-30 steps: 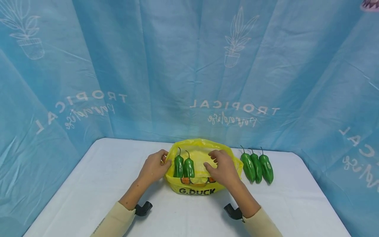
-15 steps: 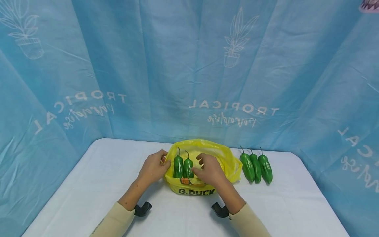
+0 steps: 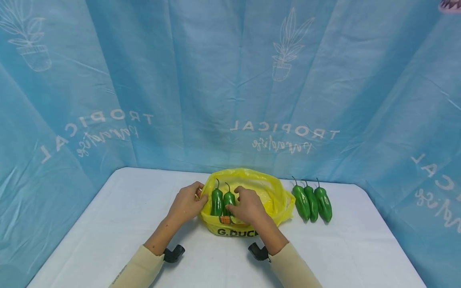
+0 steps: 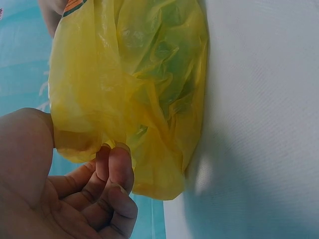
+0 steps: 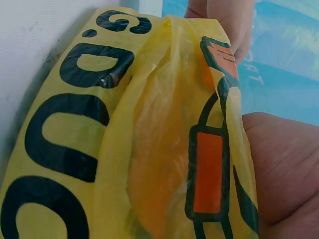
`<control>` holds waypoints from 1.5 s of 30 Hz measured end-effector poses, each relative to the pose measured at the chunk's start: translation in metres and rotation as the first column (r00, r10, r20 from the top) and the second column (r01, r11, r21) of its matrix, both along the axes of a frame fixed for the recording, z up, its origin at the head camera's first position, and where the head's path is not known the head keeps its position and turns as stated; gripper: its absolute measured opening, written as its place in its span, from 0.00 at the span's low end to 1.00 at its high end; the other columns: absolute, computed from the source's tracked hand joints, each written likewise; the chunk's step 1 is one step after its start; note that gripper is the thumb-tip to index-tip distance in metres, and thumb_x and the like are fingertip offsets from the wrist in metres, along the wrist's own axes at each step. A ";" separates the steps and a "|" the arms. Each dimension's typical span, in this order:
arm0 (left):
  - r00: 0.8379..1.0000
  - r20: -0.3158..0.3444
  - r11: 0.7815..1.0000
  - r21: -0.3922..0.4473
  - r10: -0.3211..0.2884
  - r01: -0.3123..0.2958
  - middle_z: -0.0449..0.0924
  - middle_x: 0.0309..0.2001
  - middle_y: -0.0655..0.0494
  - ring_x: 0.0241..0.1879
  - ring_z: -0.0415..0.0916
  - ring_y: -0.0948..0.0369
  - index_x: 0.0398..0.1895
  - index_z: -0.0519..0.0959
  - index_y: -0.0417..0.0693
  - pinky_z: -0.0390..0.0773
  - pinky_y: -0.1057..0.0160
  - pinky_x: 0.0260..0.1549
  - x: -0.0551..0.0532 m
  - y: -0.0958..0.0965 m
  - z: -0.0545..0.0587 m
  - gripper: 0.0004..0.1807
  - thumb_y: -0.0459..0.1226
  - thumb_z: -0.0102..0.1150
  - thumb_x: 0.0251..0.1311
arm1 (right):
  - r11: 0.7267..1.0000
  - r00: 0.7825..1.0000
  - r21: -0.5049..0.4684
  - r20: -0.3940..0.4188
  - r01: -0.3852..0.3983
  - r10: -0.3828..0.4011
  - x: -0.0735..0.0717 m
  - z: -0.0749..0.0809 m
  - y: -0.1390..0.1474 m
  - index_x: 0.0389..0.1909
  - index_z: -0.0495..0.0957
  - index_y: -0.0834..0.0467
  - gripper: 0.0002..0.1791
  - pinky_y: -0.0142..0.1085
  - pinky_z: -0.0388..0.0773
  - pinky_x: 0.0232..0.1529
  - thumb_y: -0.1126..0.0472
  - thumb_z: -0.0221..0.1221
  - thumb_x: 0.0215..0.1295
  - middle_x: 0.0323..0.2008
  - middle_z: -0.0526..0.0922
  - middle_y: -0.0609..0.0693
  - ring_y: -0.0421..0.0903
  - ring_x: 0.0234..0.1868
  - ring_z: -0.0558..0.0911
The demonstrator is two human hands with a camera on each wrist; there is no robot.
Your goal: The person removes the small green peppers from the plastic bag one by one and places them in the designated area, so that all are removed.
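A yellow plastic bag [image 3: 271, 196] printed "G.DUCK" lies with its mouth open in front of me. My left hand [image 3: 186, 203] pinches the left side of its rim. The left wrist view shows the thumb going behind the plastic and curled fingers [image 4: 119, 167] outside it. Two glossy green peppers with stems stand side by side inside the bag, the left pepper [image 3: 217, 202] and the right pepper [image 3: 229, 197]. My right hand [image 3: 249, 206] is in the bag's mouth, its thumb across the right pepper. Its fingertips are hidden, so its grip is unclear.
Several blue curtain panels [image 3: 201, 100] with white prints enclose the back and sides of the white table [image 3: 119, 216]. Three more green peppers [image 3: 301, 202] lie in a row just right of the bag.
My right hand has moved left across the bag's mouth to the right pepper inside. The left hand keeps its hold on the rim, and the peppers stay where they were.
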State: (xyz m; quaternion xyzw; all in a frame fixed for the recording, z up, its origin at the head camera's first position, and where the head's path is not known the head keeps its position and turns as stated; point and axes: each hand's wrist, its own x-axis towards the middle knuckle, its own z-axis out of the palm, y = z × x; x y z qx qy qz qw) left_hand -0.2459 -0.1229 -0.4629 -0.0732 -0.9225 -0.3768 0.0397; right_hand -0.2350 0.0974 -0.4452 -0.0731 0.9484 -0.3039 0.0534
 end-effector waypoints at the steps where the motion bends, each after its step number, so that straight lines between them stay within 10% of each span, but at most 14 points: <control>1: 1.000 0.000 1.000 0.002 -0.001 0.001 0.79 0.34 0.54 0.24 0.73 0.61 0.57 0.81 0.40 0.75 0.62 0.23 0.000 0.000 0.000 0.17 0.38 0.62 0.69 | 1.000 1.000 -0.001 0.002 0.002 -0.002 0.000 0.000 0.000 0.67 0.77 0.63 0.34 0.52 0.84 0.50 0.51 0.74 0.65 0.51 0.86 0.59 0.57 0.52 0.85; 45: 1.000 0.014 1.000 0.007 -0.013 0.012 0.79 0.33 0.53 0.23 0.73 0.60 0.58 0.81 0.38 0.76 0.62 0.22 -0.001 0.001 -0.004 0.18 0.37 0.62 0.68 | 1.000 0.999 -0.008 -0.039 0.010 -0.011 -0.005 -0.015 -0.004 0.63 0.78 0.66 0.31 0.46 0.85 0.40 0.58 0.75 0.61 0.45 0.85 0.60 0.52 0.42 0.84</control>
